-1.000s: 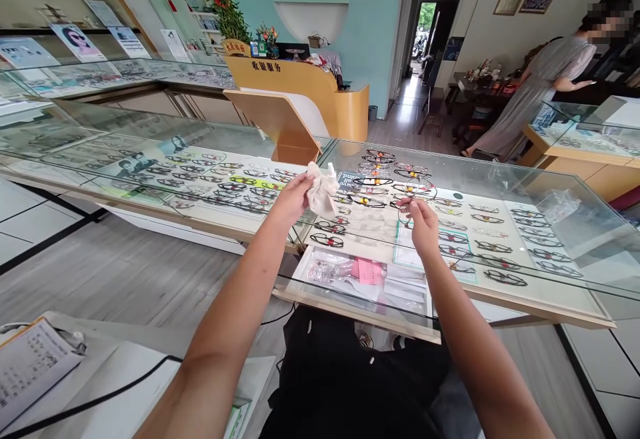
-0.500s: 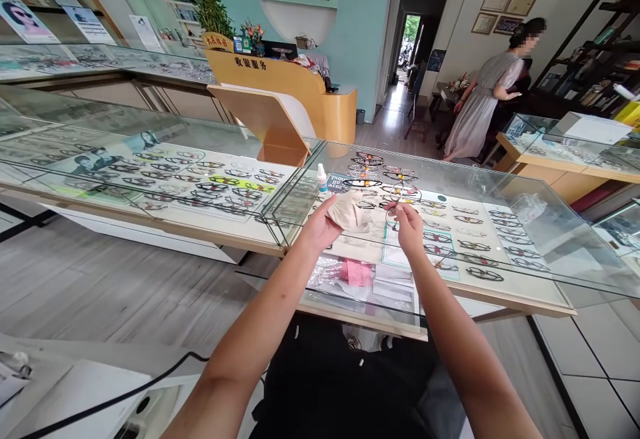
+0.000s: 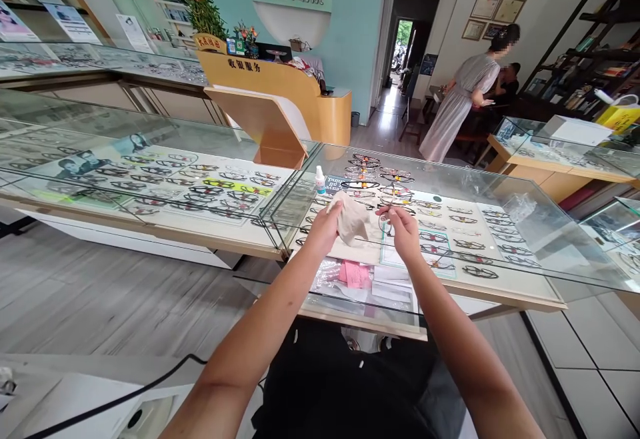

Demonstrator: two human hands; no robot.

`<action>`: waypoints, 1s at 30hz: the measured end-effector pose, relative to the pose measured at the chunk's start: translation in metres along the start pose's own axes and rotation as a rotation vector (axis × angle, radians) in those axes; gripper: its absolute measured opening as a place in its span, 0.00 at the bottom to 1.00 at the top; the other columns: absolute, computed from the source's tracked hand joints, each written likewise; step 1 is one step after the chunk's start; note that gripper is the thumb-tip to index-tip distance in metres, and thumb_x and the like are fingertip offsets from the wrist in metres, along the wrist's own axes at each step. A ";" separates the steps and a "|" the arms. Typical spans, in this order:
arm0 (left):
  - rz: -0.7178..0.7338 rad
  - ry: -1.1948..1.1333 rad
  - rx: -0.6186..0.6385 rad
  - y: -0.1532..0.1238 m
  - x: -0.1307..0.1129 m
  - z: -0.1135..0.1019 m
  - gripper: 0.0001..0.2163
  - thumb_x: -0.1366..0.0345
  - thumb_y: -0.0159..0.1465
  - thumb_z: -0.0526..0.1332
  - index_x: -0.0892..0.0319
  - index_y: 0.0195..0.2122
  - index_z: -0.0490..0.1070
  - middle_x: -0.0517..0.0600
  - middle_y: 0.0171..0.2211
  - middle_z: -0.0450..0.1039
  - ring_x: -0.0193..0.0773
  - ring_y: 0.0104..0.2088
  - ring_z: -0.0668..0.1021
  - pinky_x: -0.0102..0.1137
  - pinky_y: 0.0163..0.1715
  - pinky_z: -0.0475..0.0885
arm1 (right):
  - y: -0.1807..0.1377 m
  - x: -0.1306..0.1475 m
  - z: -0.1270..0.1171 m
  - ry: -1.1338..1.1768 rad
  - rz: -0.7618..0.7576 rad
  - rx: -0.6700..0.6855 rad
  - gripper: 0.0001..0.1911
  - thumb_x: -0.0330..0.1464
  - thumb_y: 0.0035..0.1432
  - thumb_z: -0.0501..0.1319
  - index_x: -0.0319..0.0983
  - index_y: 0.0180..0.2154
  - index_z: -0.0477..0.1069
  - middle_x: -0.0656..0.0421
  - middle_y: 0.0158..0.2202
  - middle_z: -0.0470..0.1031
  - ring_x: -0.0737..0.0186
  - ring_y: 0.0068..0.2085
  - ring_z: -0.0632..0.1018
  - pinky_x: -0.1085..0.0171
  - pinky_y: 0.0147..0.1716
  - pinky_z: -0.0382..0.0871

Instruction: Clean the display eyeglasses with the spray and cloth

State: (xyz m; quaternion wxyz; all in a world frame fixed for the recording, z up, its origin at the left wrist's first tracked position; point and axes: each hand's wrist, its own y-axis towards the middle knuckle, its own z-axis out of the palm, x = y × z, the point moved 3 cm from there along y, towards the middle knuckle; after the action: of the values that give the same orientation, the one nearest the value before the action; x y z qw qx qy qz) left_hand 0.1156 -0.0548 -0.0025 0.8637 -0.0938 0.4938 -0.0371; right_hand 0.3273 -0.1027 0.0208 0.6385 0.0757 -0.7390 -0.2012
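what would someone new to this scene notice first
Probably the left hand with a pale cloth and the right hand with thin-rimmed glasses, side by side near the middle. Around them, rows of eyeglass frames fill the glass display case, and a small white bottle stands just beyond the cloth. Farther back, a yellow-brown desk stands out before the teal wall.

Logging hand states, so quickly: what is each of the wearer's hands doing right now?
Left hand: closed, holding a beige cloth.
Right hand: fingers closed, holding thin-framed eyeglasses.
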 end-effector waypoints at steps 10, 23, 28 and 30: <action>-0.038 0.029 0.003 -0.001 0.001 0.022 0.12 0.62 0.58 0.71 0.58 0.42 0.78 0.51 0.36 0.83 0.44 0.38 0.85 0.34 0.36 0.78 | -0.032 0.024 0.009 0.021 0.085 0.111 0.19 0.48 0.73 0.58 0.44 0.41 0.82 0.55 0.44 0.84 0.55 0.41 0.77 0.56 0.46 0.71; -0.019 0.007 0.331 -0.036 -0.004 0.053 0.18 0.49 0.63 0.74 0.61 0.40 0.81 0.53 0.33 0.83 0.39 0.31 0.81 0.33 0.38 0.77 | -0.034 0.024 0.018 0.034 0.077 0.127 0.19 0.47 0.72 0.58 0.44 0.40 0.82 0.57 0.40 0.82 0.56 0.42 0.77 0.59 0.46 0.71; -0.091 -0.080 0.331 -0.036 -0.004 0.055 0.19 0.47 0.70 0.66 0.61 0.44 0.82 0.56 0.36 0.84 0.45 0.36 0.83 0.38 0.43 0.78 | -0.033 0.022 0.017 0.076 0.085 0.131 0.19 0.49 0.72 0.59 0.44 0.40 0.81 0.56 0.41 0.83 0.55 0.42 0.78 0.58 0.46 0.72; -0.109 -0.093 0.315 -0.036 -0.006 0.054 0.15 0.53 0.70 0.67 0.61 0.43 0.82 0.57 0.38 0.85 0.44 0.35 0.83 0.39 0.43 0.78 | -0.032 0.021 0.016 0.098 0.095 0.135 0.20 0.50 0.71 0.59 0.44 0.40 0.81 0.56 0.41 0.84 0.55 0.42 0.79 0.58 0.46 0.73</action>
State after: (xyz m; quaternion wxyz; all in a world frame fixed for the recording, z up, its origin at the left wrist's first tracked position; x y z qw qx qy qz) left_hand 0.1602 -0.0824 0.0360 0.8863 0.0144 0.4356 -0.1564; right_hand 0.3036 -0.1364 0.0253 0.6761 0.0934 -0.7215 -0.1165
